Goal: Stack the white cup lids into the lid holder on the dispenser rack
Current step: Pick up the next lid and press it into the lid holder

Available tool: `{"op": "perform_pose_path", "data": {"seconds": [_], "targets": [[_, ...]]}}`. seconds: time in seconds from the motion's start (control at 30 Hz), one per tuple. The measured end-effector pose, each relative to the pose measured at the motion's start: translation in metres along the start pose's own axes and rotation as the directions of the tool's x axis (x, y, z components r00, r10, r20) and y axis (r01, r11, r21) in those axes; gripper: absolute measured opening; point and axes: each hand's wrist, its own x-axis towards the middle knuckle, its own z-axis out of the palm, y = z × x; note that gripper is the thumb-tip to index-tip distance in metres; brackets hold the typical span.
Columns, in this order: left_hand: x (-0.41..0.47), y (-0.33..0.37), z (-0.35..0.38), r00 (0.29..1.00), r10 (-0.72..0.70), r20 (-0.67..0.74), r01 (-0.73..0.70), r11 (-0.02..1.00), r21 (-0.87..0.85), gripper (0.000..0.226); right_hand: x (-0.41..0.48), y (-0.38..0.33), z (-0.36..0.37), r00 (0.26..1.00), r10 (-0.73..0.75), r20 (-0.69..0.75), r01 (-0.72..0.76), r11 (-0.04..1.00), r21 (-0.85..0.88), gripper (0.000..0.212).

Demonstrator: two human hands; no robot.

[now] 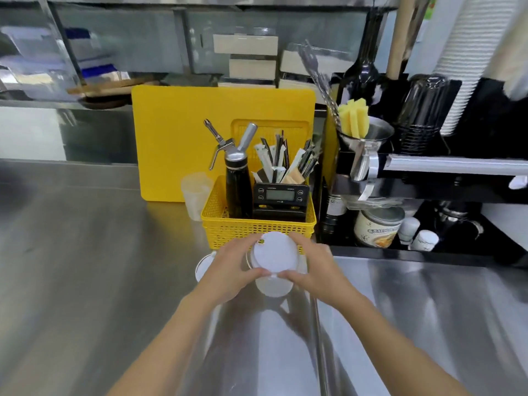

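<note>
A small stack of white cup lids is held just above the steel counter, in front of the yellow basket. My left hand grips its left side and my right hand grips its right side, thumbs meeting at the near rim. Another white lid lies on the counter under the stack. One more lid peeks out to the left, partly hidden by my left hand. The black dispenser rack stands at the right with tall columns of white cups. I cannot tell which slot is the lid holder.
A yellow basket holds a cream whipper, a timer and wrapped straws. Behind it leans a yellow cutting board. A translucent cup stands left of the basket. A tin and small bottles sit on the rack's lower shelf.
</note>
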Motion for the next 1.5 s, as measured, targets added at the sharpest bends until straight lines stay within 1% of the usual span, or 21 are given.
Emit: {"op": "perform_pose_path", "data": {"seconds": [0.07, 0.2, 0.27, 0.43, 0.53, 0.63, 0.73, 0.83, 0.93, 1.03, 1.13, 1.3, 1.43, 1.5], "targets": [[0.017, 0.033, -0.004, 0.998, 0.063, -0.005, -0.063, 0.998, 0.003, 0.072, 0.001, 0.000, -0.034, 0.998, 0.004, -0.064, -0.004, 1.000, -0.002, 0.076], [0.049, 0.110, 0.001, 0.973, 0.227, -0.040, -0.228, 0.974, -0.015, 0.069, -0.004, 0.007, -0.114, 0.974, -0.029, -0.224, 0.034, 0.999, 0.017, 0.075], [0.062, 0.138, 0.002, 0.955, 0.293, -0.053, -0.294, 0.955, -0.024, 0.066, -0.006, 0.006, -0.143, 0.960, -0.066, -0.273, 0.071, 0.997, 0.009, 0.073], [0.108, 0.218, 0.031, 0.874, 0.482, -0.059, -0.481, 0.876, 0.022, 0.060, -0.021, 0.024, -0.233, 0.907, -0.117, -0.405, 0.115, 0.993, -0.028, 0.064], [0.139, 0.264, 0.060, 0.835, 0.548, -0.053, -0.548, 0.836, 0.008, 0.062, -0.028, 0.052, -0.284, 0.885, -0.112, -0.452, 0.079, 0.993, -0.092, 0.062], [0.167, 0.300, 0.091, 0.808, 0.589, -0.035, -0.590, 0.808, -0.018, 0.061, -0.036, 0.082, -0.327, 0.871, -0.090, -0.483, 0.023, 0.989, -0.144, 0.065], [0.193, 0.325, 0.122, 0.801, 0.599, 0.000, -0.599, 0.801, -0.025, 0.060, -0.039, 0.113, -0.363, 0.888, -0.042, -0.458, -0.019, 0.992, -0.128, 0.066], [0.217, 0.344, 0.149, 0.814, 0.580, 0.032, -0.580, 0.814, 0.012, 0.060, -0.035, 0.139, -0.390, 0.897, -0.011, -0.442, -0.066, 0.985, -0.157, 0.070], [0.242, 0.357, 0.169, 0.826, 0.562, 0.040, -0.563, 0.824, 0.070, 0.060, -0.027, 0.158, -0.411, 0.900, -0.021, -0.436, -0.087, 0.970, -0.226, 0.062], [0.263, 0.367, 0.183, 0.839, 0.540, 0.062, -0.544, 0.835, 0.087, 0.059, -0.015, 0.174, -0.426, 0.909, -0.042, -0.415, -0.101, 0.943, -0.317, 0.056], [0.281, 0.374, 0.194, 0.847, 0.523, 0.090, -0.531, 0.841, 0.105, 0.057, -0.004, 0.193, -0.435, 0.910, -0.029, -0.414, -0.118, 0.938, -0.325, 0.053], [0.301, 0.371, 0.209, 0.862, 0.490, 0.128, -0.502, 0.860, 0.089, 0.054, 0.009, 0.219, -0.438, 0.913, -0.013, -0.408, -0.138, 0.931, -0.338, 0.052], [0.308, 0.358, 0.219, 0.875, 0.445, 0.189, -0.472, 0.870, 0.139, 0.052, 0.019, 0.234, -0.434, 0.941, -0.020, -0.338, -0.142, 0.884, -0.446, 0.051], [0.310, 0.356, 0.220, 0.877, 0.445, 0.180, -0.472, 0.869, 0.151, 0.050, 0.021, 0.237, -0.432, 0.939, -0.026, -0.344, -0.141, 0.881, -0.451, 0.050]]}}
